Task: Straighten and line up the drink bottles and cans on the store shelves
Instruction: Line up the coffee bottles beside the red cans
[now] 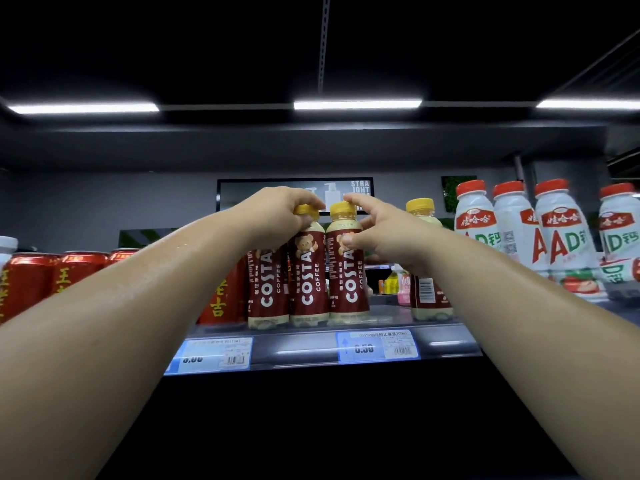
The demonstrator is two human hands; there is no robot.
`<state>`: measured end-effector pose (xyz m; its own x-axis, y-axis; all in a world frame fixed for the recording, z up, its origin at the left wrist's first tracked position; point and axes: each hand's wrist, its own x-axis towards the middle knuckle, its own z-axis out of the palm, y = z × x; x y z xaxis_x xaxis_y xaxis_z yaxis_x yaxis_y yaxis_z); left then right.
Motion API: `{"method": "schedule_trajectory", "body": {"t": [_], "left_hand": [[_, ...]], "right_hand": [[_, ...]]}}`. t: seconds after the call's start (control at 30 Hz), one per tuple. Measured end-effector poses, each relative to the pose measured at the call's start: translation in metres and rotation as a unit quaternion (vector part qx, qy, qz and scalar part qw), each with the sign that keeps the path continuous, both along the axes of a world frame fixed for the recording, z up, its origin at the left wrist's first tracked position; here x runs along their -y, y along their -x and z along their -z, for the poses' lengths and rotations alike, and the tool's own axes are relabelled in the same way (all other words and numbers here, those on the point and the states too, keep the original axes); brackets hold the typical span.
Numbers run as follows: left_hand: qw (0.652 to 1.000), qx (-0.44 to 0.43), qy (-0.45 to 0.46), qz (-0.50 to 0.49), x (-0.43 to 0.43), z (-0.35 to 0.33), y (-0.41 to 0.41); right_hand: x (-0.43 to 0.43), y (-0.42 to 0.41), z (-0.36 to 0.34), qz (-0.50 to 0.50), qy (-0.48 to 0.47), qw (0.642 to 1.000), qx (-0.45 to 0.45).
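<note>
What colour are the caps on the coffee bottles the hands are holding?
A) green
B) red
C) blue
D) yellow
D: the left hand grips one Costa bottle and the right hand pinches the neighbouring Costa bottle, and both wear yellow caps.

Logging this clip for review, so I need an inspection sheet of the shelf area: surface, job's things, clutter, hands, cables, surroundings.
Surface: shelf, with price tags on its front rail.
Job's things: first Costa bottle, second Costa bottle and third Costa bottle stand upright side by side, labels forward; fourth Costa bottle stands apart to the right, barcode forward. Red cans on the left, white red-capped bottles on the right.
Clutter: nothing seen.
Hands: left hand grips the second Costa bottle's neck; right hand pinches the third Costa bottle near its cap.
Cables: nothing seen.
Surroundings: light strips overhead, poster behind.
</note>
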<state>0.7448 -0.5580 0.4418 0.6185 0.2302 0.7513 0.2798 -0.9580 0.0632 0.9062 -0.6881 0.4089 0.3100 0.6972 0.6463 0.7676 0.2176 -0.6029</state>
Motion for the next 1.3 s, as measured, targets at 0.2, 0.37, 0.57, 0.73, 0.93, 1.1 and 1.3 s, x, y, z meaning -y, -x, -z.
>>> {"method": "schedule_trajectory", "body": {"t": [0.2,0.37,0.57,0.73,0.93,1.1,1.3], "left_hand": [[0.998,-0.004,-0.046,-0.046,0.018,-0.004,-0.01],[0.997,-0.011,-0.072,-0.037,0.033,-0.003,-0.025],[0.992,-0.042,-0.09,-0.076,0.04,0.001,-0.034],[0.996,-0.038,-0.058,-0.052,0.039,0.0,-0.032],[0.998,-0.027,-0.044,-0.026,0.034,0.003,-0.037],[0.998,-0.023,-0.049,-0.028,0.032,0.004,-0.038],[0.998,-0.019,-0.052,-0.025,0.03,0.005,-0.039]], "right_hand": [[0.044,0.001,-0.011,0.094,-0.096,0.984,0.114],[0.067,-0.026,-0.003,0.152,-0.158,0.972,0.09],[0.071,-0.048,0.013,0.136,-0.088,0.987,-0.011],[0.063,-0.049,0.019,0.127,-0.016,0.99,-0.066],[0.056,-0.05,0.026,0.071,-0.002,0.988,-0.138],[0.044,-0.05,0.044,0.067,0.003,0.991,-0.113],[0.027,-0.047,0.059,0.068,-0.042,0.992,-0.099]]}}
